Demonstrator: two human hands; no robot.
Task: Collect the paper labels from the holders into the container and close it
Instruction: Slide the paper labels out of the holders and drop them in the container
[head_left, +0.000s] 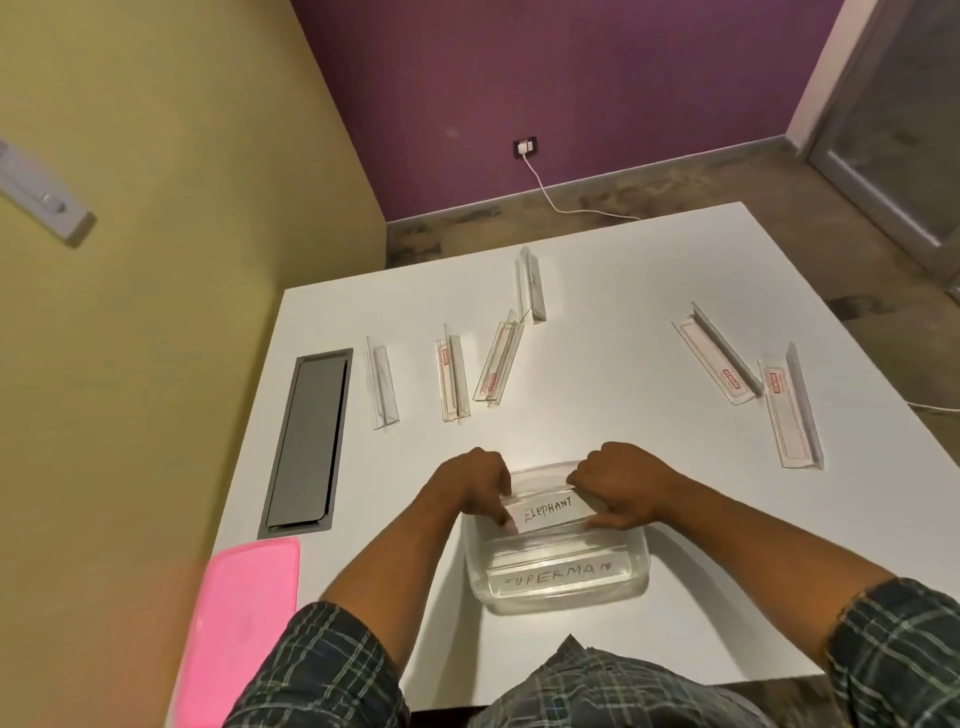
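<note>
A clear plastic container (558, 592) sits open on the white table (623, 291) in front of me. A paper label reading SUPERMAN (556, 574) lies inside it. Above the container, my left hand (475, 486) and my right hand (623, 486) grip the two ends of a clear holder (545, 480) carrying a label reading ELEPHANT (548, 511). Several more clear holders lie further back: one at the left (383, 382), two in the middle (453, 379) (497, 361), one behind (531, 283), two at the right (719, 358) (792, 410). The pink lid (244, 623) lies at the near left.
A grey cable hatch (309, 441) is set into the table's left side. A yellow wall borders the table on the left. A white cable (550, 195) runs from a wall socket across the floor behind the table.
</note>
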